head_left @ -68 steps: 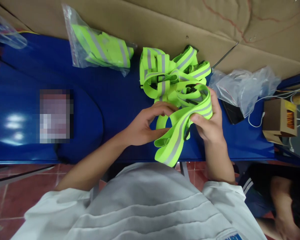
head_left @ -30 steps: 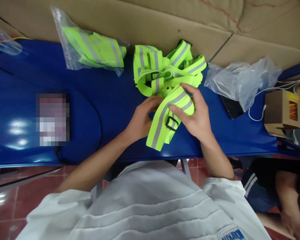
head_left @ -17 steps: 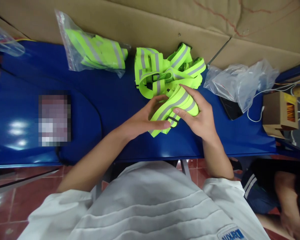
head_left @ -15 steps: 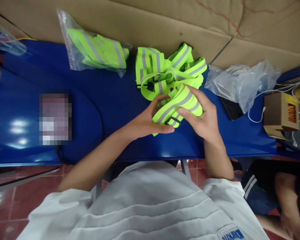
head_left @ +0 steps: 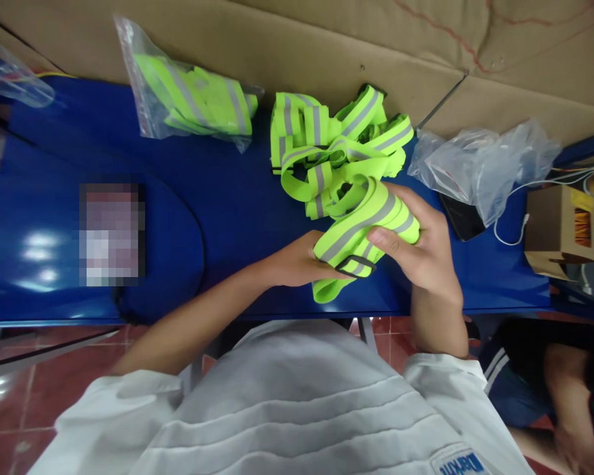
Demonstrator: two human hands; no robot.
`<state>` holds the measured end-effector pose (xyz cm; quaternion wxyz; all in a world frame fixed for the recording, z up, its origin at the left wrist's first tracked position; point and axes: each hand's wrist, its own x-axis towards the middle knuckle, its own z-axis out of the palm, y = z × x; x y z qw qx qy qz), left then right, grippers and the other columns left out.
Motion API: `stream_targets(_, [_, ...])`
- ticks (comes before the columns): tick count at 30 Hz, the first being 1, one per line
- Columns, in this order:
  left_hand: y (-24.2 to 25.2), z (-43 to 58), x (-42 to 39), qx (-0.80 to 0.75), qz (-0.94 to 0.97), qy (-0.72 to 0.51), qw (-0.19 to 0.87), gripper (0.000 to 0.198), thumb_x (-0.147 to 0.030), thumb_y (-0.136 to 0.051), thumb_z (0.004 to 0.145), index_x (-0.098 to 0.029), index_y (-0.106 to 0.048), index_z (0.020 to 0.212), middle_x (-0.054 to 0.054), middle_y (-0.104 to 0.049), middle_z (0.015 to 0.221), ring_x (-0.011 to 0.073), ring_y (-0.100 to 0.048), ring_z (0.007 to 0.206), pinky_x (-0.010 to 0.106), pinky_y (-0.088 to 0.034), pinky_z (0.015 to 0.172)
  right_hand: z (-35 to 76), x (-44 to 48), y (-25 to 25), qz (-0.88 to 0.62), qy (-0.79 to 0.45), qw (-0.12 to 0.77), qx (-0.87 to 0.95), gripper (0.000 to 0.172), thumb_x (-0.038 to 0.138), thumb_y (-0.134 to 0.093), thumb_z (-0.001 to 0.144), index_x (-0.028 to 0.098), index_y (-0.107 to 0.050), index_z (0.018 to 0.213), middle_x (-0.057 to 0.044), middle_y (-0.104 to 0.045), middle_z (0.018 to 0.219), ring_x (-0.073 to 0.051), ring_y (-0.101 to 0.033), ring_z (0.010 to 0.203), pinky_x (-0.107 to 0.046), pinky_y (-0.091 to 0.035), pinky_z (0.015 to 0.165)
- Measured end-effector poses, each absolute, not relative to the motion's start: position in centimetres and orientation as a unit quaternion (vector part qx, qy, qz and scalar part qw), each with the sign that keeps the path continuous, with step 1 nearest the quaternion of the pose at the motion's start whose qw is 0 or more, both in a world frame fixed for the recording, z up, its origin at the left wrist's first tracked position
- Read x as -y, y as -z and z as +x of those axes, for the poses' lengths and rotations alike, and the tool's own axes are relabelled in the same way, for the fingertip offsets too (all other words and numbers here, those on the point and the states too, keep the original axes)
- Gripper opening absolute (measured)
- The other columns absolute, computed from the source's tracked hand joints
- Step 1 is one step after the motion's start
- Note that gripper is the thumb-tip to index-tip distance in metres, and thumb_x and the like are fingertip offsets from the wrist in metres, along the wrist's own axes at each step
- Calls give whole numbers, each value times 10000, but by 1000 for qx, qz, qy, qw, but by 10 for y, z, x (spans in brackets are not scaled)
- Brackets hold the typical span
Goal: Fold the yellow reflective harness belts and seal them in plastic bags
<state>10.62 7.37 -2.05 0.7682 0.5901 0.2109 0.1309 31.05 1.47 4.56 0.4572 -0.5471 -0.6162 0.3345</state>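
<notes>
A folded neon-yellow reflective strap with grey stripes and a black slide buckle is held between both hands above the blue table. My right hand is closed around its right end, thumb on top. At its left side is my left hand, its fingers mostly hidden behind the strap. Just beyond lies a loose heap of the same reflective straps, looped and tangled; the held bundle overlaps its near edge.
A zip bag with neon straps lies at the back left. Crumpled clear bags partly cover a dark phone-like object on the right, near a small cardboard box. A blurred-out object sits left. Another person's arm shows lower right.
The held strap has moved slightly right and nearer my body, with both hands. My left fingers have gone behind it; the buckle shows more fully and a strap end hangs lower.
</notes>
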Motion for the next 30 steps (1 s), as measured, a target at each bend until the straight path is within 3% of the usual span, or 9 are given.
stream_targets(5, [25, 100, -85, -206, 672, -133, 699, 366, -445, -804, 878, -149, -805, 1093, 80, -820, 1094, 247, -746, 1005, 330, -594, 888, 319, -19, -41, -561, -485, 433, 512, 489, 603, -838, 846, 242, -777, 1168, -16, -807, 1043, -269, -779, 1000, -406, -665, 874])
stream_targets(9, [20, 99, -80, -180, 706, -115, 676, 346, -475, -739, 927, -148, -808, 1015, 52, -814, 942, 207, -724, 836, 287, -554, 749, 320, -23, -30, -532, -627, 396, 409, 597, 690, -779, 836, 197, -779, 1174, -80, -818, 1089, -356, -763, 1155, -543, -635, 1019])
stream_targets(12, [16, 100, -73, -184, 715, -127, 662, 342, -484, -725, 937, -148, -783, 933, 27, -779, 836, 182, -686, 760, 272, -521, 701, 313, -22, -20, -521, -653, 389, 388, 649, 713, -712, 863, 202, -728, 1262, -94, -806, 1155, -346, -738, 1220, -553, -602, 1088])
stream_targets(14, [15, 100, -70, -188, 717, -142, 656, 321, -469, -717, 941, -153, -769, 927, 25, -780, 857, 182, -687, 780, 274, -526, 730, 307, -20, -14, -540, -623, 413, 387, 640, 688, -714, 880, 240, -661, 1334, -67, -802, 1157, -299, -763, 1145, -504, -637, 1022])
stream_targets(17, [14, 99, -70, -199, 729, -139, 640, 313, -461, -695, 956, -155, -756, 939, 26, -782, 885, 178, -687, 795, 270, -518, 754, 303, -12, -12, -595, -479, 467, 446, 502, 624, -754, 903, 272, -673, 1251, -23, -795, 1136, -227, -772, 1043, -404, -651, 948])
stream_targets(20, [12, 97, -71, -185, 740, -133, 633, 300, -447, -684, 972, -157, -744, 923, 18, -780, 886, 165, -685, 793, 252, -493, 747, 308, 1, -23, -610, -324, 435, 577, 374, 549, -643, 1023, 274, -734, 1259, -45, -776, 1271, -241, -740, 1194, -423, -594, 1078])
stream_targets(22, [9, 96, -70, -174, 747, -139, 627, 299, -439, -675, 982, -160, -731, 888, 15, -773, 870, 161, -679, 785, 251, -477, 741, 310, 11, -33, -586, -285, 375, 659, 512, 587, -603, 1034, 280, -669, 1437, -75, -686, 1474, -293, -645, 1393, -488, -517, 1201])
stream_targets(26, [0, 96, -68, -151, 769, -158, 601, 313, -408, -638, 996, -160, -698, 815, 9, -729, 788, 150, -624, 708, 259, -431, 692, 303, 23, -40, -595, -244, 296, 706, 1032, 660, -852, 802, 256, -432, 1654, -132, -520, 1646, -372, -521, 1520, -540, -486, 1242])
stream_targets(30, [-16, 92, -64, -139, 767, -103, 618, 278, -384, -638, 996, -157, -714, 854, 3, -740, 821, 150, -639, 745, 245, -423, 696, 294, 26, -33, -610, -269, 316, 675, 947, 561, -887, 808, 287, -475, 1616, -104, -590, 1590, -349, -603, 1445, -510, -533, 1198])
